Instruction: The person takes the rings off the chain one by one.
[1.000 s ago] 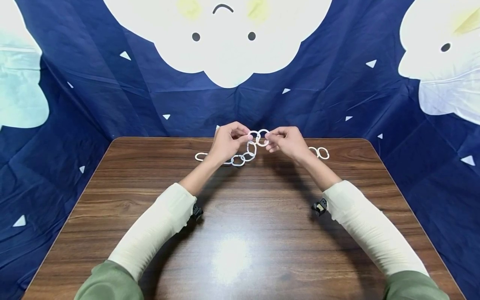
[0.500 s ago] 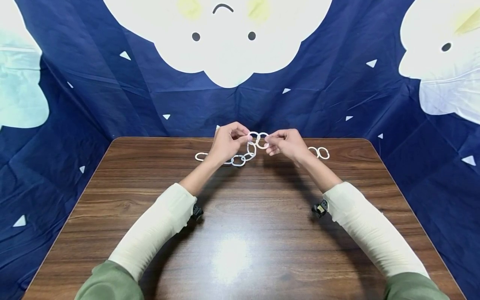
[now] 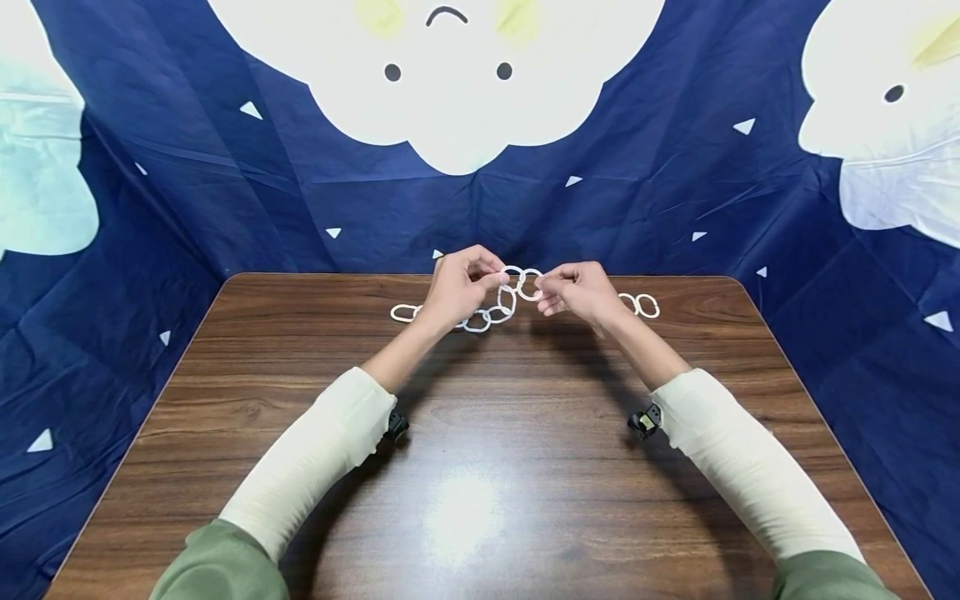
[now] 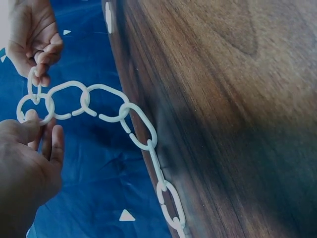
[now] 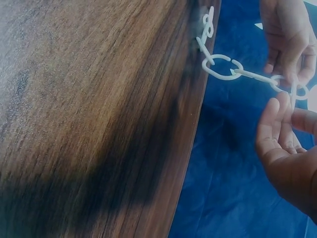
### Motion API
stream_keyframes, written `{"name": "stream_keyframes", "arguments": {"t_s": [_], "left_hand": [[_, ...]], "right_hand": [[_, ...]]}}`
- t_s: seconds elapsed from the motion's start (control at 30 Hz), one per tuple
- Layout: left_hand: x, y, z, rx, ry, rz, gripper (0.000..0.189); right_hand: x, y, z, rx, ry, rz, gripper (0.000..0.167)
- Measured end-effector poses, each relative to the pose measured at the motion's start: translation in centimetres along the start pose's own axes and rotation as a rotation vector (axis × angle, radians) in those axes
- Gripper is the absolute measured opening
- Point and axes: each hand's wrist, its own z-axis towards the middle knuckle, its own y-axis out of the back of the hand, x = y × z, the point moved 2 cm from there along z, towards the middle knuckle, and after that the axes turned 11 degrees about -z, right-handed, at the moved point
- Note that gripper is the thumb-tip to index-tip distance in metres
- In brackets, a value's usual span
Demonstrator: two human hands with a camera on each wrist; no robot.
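Observation:
A chain of white oval plastic links point(image 4: 141, 116) hangs from both hands and trails down onto the far part of the table. My left hand point(image 3: 459, 287) pinches one link near the chain's end between thumb and fingers. The end link point(image 3: 529, 286), hooked through that one, is pinched by my right hand point(image 3: 577, 289). In the left wrist view several links show small gaps in their sides. In the right wrist view the chain point(image 5: 223, 68) runs from the fingers back to the table edge. Part of it is hidden behind my left wrist in the head view.
Two more white links point(image 3: 647, 307) lie at the back right of the wooden table point(image 3: 480, 417), partly behind my right wrist. A blue cloth point(image 3: 480, 217) with white cloud shapes stands right behind the table's far edge.
Both hands have shifted slightly to the right, and the right hand has lowered a little. The end link has tilted and come down with it, still joined to the left hand's link.

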Motion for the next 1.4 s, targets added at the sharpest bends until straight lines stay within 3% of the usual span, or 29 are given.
{"name": "stream_keyframes", "arguments": {"t_s": [0.47,0.83,1.4], "left_hand": [[-0.3,-0.3,0.2,0.004,-0.001,0.0,0.012],[0.2,0.8,0.3,-0.025,0.013,0.011,0.012],[-0.3,0.7,0.4,-0.055,0.047,-0.046,0.014]], "right_hand": [[-0.2,-0.1,-0.1,-0.023,-0.025,-0.004,0.029],[-1.0,1.5,-0.4,-0.045,-0.032,0.01,0.03],[-2.7,4.4,-1.6,-0.025,-0.025,-0.133,0.032]]}}
